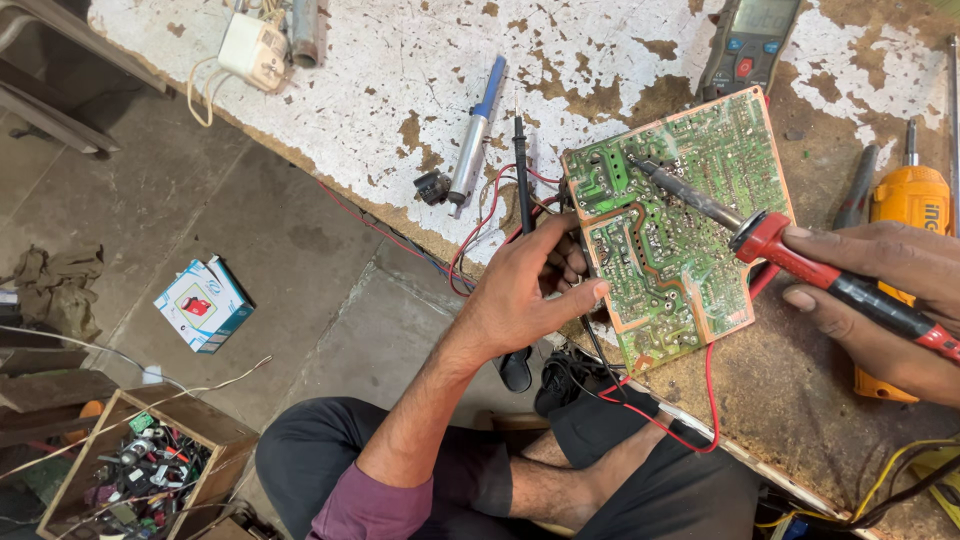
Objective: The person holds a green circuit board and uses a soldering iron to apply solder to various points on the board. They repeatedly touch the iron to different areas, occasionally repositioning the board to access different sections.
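One green circuit board (675, 225) is lying solder side up near the front edge of the worktop (400, 90), and one red-handled soldering iron (800, 265) is touching it. Around them are sitting one multimeter (750, 40) at the back edge, one blue and silver desoldering pump (475, 135), one black probe (521, 170), one orange tool (910, 200) at the right edge, and one white plug (253, 50) toward the back left corner. Red and black wires (480, 235) are hanging over the front edge.

The worktop is showing white paint flaking off a brown surface. Below it a grey stone floor (250, 220) is carrying one small blue and white box (203, 303) and one wooden crate (130, 470) full of loose parts.

The left hand (530, 290) is closing on the board's left edge, thumb on top and fingers curled underneath, steadying it. The right hand (885, 300) is gripping the iron's handle from the right, and the iron's metal tip is resting on the board's upper left part, so the board is lying between the two hands, touching the left one directly.
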